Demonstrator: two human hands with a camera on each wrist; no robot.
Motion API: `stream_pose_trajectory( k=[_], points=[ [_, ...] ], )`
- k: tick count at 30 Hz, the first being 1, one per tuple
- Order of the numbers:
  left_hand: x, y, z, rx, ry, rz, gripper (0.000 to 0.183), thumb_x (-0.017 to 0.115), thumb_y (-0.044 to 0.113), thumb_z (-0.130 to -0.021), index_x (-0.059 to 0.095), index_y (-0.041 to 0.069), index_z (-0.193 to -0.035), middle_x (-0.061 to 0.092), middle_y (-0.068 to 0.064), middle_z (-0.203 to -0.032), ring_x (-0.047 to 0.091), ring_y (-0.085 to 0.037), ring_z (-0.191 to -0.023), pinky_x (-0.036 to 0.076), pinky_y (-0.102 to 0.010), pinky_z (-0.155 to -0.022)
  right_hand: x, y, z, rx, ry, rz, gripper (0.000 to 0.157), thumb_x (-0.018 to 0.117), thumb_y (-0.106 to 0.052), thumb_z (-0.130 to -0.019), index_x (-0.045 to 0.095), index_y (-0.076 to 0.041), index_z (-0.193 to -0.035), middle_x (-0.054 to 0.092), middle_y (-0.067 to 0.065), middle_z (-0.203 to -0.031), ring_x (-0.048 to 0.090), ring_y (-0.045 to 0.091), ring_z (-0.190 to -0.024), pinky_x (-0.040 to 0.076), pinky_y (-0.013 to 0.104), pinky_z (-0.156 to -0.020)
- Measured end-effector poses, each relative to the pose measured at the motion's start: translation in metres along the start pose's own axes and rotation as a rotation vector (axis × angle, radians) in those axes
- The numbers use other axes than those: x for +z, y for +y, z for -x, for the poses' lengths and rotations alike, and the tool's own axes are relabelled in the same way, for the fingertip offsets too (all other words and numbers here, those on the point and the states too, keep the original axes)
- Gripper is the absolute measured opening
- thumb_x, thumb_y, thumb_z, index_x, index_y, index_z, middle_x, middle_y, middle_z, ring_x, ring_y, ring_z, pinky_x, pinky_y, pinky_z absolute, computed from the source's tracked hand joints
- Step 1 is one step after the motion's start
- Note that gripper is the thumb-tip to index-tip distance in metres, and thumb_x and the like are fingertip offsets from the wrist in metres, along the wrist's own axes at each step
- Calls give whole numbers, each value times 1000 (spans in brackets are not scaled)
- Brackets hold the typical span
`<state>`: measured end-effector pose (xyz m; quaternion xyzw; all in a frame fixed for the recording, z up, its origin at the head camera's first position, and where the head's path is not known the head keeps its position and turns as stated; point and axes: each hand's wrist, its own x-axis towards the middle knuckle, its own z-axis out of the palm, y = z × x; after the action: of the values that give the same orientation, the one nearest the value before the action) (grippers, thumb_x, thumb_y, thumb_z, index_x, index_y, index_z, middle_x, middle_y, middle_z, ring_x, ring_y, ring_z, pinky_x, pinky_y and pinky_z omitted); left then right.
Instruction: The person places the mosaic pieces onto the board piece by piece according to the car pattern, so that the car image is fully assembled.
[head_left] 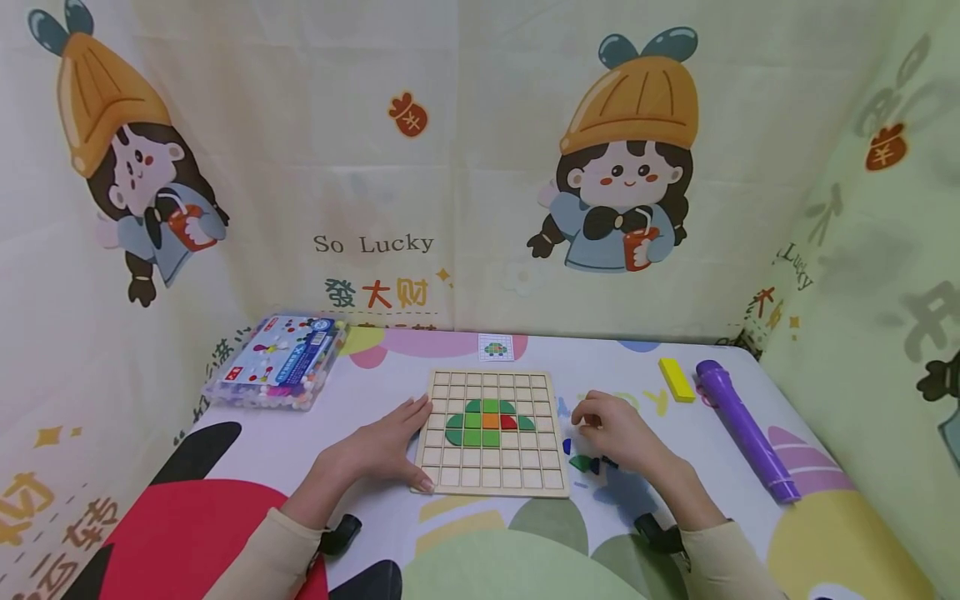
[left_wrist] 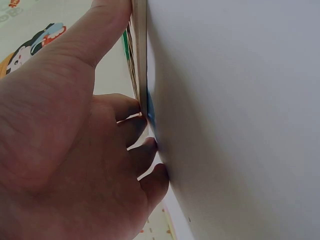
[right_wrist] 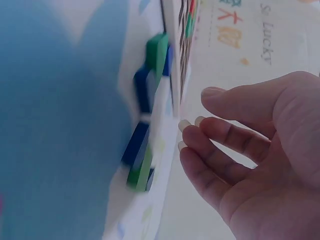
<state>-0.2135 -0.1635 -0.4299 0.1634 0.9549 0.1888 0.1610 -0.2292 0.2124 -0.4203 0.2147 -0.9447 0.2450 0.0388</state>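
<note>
A wooden grid board (head_left: 450,477) lies on the table, holding green tiles (head_left: 472,437), an orange tile (head_left: 491,421) and a red tile (head_left: 508,422). My left hand (head_left: 382,443) rests along the board's left side, thumb at the near corner and fingers extended against the edge. To the right of the board hovers my right hand (head_left: 621,429), fingers loosely bent; the right wrist view shows nothing between thumb and fingers. Below it are loose pieces: a green one (right_wrist: 157,52) and dark blue ones (right_wrist: 144,90), partly hidden by the hand in the head view.
Behind the board lies a small pattern card (head_left: 496,347). A clear plastic case (head_left: 277,362) of colourful parts sits at the back left. On the right are a yellow block (head_left: 677,381) and a purple microphone-shaped tube (head_left: 746,429). Printed cloth (head_left: 480,167) hangs around the table.
</note>
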Motion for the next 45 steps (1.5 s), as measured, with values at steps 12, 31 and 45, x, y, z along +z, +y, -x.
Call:
stream_pose_trajectory(
  k=[12, 31, 45],
  points=[
    [1, -2, 0, -1, -3, 6, 125, 85, 63, -62, 23, 15, -159, 15, -2, -169, 11, -29, -157, 29, -56, -120, -16, 21, 15, 147, -43, 45, 11, 71, -6, -86, 74, -14, -93, 56, -2, -81, 49, 15, -77, 42, 26, -68],
    [1, -2, 2, 4, 8, 4, 125, 85, 63, -62, 24, 13, -159, 16, -3, -168, 12, -29, -157, 29, -57, -120, -19, 24, 20, 155, -182, 21, 20, 73, 0, -80, 76, -8, -98, 58, 1, -83, 48, 15, -76, 41, 24, -65],
    [1, -2, 0, 10, 2, 0, 125, 84, 64, -62, 24, 14, -159, 16, -3, -169, 12, -29, -157, 29, -56, -119, -18, 22, 19, 138, -163, -27, 22, 67, 7, -81, 67, -14, -86, 56, -2, -78, 51, 16, -78, 46, 29, -71]
  ],
)
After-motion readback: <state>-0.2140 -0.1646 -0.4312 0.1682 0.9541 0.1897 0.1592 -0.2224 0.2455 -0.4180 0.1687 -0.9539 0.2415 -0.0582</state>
